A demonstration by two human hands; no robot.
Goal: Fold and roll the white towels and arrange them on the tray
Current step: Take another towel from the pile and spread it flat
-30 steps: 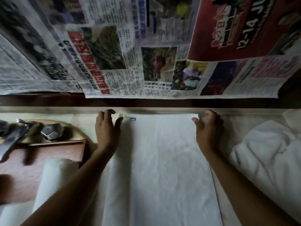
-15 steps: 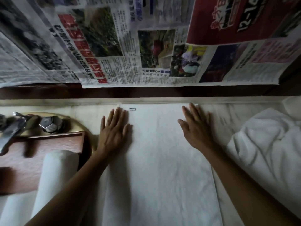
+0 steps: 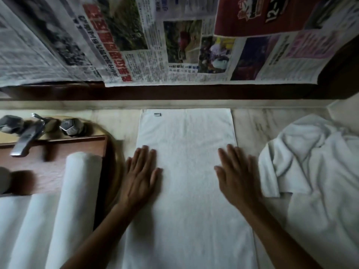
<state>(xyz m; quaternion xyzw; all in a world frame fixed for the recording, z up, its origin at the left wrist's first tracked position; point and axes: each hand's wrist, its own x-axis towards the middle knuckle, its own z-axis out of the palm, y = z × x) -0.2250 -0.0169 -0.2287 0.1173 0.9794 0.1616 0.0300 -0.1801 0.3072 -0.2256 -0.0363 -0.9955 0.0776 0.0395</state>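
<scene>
A white towel point(image 3: 186, 152) lies flat as a long strip on the marble counter, its small label at the far left corner. My left hand point(image 3: 140, 176) rests flat on its left edge with fingers straight. My right hand point(image 3: 236, 175) lies flat on its right edge, fingers straight too. To the left, a brown wooden tray point(image 3: 50, 166) holds rolled white towels point(image 3: 77, 191) lying side by side. A heap of unfolded white towels point(image 3: 314, 171) sits at the right.
A chrome tap with faceted knobs point(image 3: 29, 131) stands over the tray's far end at the left. Newspaper sheets point(image 3: 155, 41) cover the wall behind the counter. Bare marble point(image 3: 250, 125) shows between the flat towel and the heap.
Both hands let go of the towel's far corners, flattened, and slid toward me along its two long edges. The towel now lies smooth.
</scene>
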